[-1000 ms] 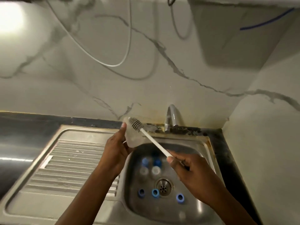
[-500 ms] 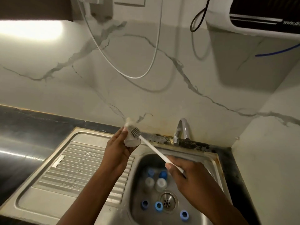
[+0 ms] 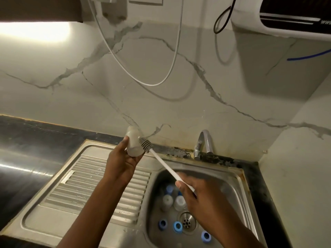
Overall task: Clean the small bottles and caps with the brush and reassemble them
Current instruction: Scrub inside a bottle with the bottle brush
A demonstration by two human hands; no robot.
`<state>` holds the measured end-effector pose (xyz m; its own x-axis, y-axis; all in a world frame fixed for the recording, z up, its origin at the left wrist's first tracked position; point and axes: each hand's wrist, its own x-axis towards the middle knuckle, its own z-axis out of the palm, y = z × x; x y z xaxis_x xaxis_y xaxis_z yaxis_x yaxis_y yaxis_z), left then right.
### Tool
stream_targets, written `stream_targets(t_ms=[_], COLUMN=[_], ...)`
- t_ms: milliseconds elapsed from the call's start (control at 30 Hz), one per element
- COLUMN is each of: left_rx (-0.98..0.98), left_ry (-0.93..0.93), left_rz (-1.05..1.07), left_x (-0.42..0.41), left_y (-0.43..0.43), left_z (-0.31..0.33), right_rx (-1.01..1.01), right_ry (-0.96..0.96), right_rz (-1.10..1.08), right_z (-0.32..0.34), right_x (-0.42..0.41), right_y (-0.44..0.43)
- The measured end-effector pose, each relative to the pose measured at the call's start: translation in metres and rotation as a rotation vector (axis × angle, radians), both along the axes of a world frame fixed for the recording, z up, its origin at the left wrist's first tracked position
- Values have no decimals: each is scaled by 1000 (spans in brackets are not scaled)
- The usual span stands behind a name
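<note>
My left hand (image 3: 121, 161) grips a small translucent bottle (image 3: 133, 144) above the drainboard's back edge. My right hand (image 3: 200, 196) holds the white handle of a bottle brush (image 3: 162, 162). The brush's dark bristle head lies against the bottle's right side. Down in the sink basin (image 3: 231, 190) stand two uncapped pale bottles (image 3: 174, 202), with two blue-capped ones behind them. Three blue caps (image 3: 177, 226) lie around the drain.
A chrome tap (image 3: 204, 143) rises behind the basin. The ribbed steel drainboard (image 3: 86, 187) spreads to the left, with black countertop (image 3: 26, 140) beyond it. White and black cables (image 3: 172, 68) hang on the marble wall, and a white appliance (image 3: 286, 20) is mounted at the upper right.
The view has tilted up and drifted left, so hands and sink sit lower in frame. The brush head stays at the bottle, and both grips are unchanged.
</note>
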<state>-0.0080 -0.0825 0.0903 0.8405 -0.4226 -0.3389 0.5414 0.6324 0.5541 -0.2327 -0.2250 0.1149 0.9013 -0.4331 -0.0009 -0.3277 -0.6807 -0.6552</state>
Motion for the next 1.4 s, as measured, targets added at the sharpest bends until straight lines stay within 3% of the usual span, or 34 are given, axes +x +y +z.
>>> stream_targets(t_ms=[333, 767, 1100, 1233, 1400], left_rx=[-136, -168, -261, -127, 207], left_ry=[19, 89, 116, 54, -145], left_rz=[-208, -76, -250, -309, -328], left_x=[-27, -4, -41, -35, -28], left_y=[-15, -3, -25, -20, -21], left_z=[-4, 5, 8, 3, 2], right_rx=[-49, 2, -52, -108, -142], right_ry=[-114, -38, -109, -106, -126], right_rz=[-95, -38, -126, -124, -115], right_z=[7, 0, 7, 7, 5], right_x=[23, -5, 21, 25, 25], right_y=[-11, 9, -13, -19, -19])
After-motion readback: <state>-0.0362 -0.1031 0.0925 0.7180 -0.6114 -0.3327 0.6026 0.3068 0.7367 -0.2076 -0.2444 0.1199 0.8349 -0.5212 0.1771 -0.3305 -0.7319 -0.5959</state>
